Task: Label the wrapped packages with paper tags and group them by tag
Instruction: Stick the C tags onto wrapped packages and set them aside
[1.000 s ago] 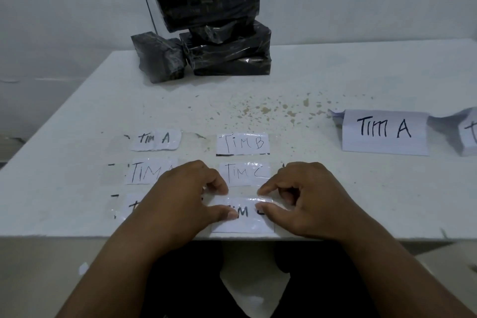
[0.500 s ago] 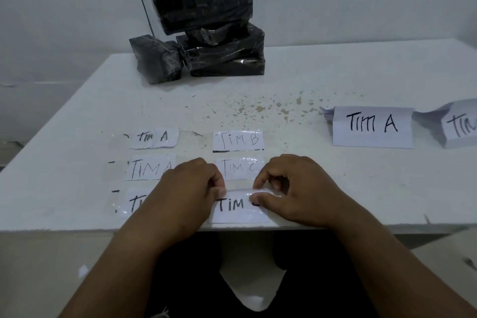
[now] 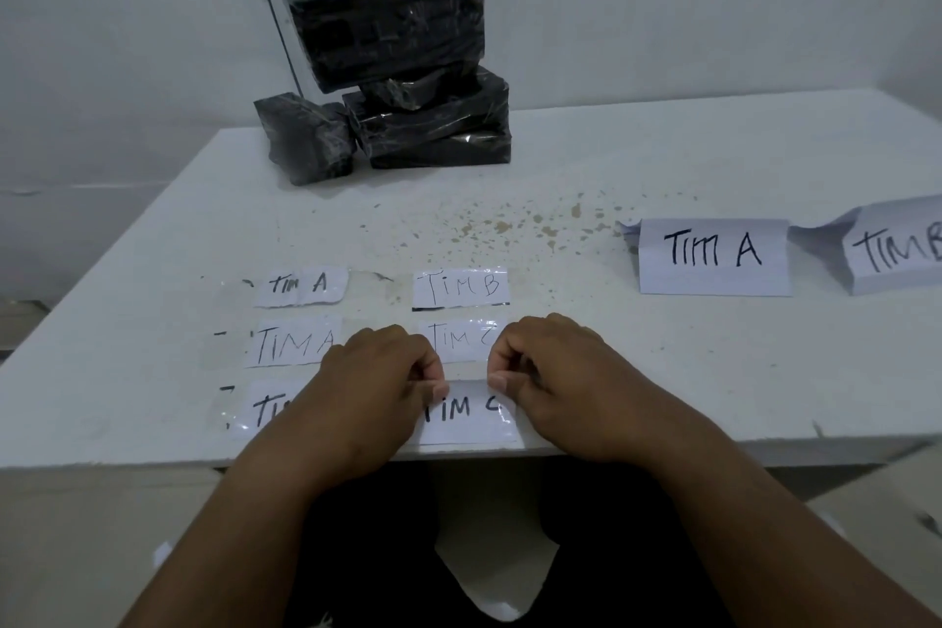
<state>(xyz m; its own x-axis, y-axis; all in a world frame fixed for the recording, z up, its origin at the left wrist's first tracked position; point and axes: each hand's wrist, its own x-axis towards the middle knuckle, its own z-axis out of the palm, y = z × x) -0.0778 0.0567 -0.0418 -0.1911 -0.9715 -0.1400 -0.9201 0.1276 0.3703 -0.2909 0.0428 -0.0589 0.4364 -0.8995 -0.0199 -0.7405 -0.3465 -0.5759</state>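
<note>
White surface (image 3: 662, 158), brown-speckled mid-way. Black packages (image 3: 402, 66) stacked at the far left. Six taped tags (image 3: 461, 288) in two columns near the front edge. Two folded signs (image 3: 713, 258), TIM A and TIM B, at right.

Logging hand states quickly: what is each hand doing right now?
Left hand: pinching the top edge of the nearest TIM C tag.
Right hand: pinching the same tag's top edge.
</note>
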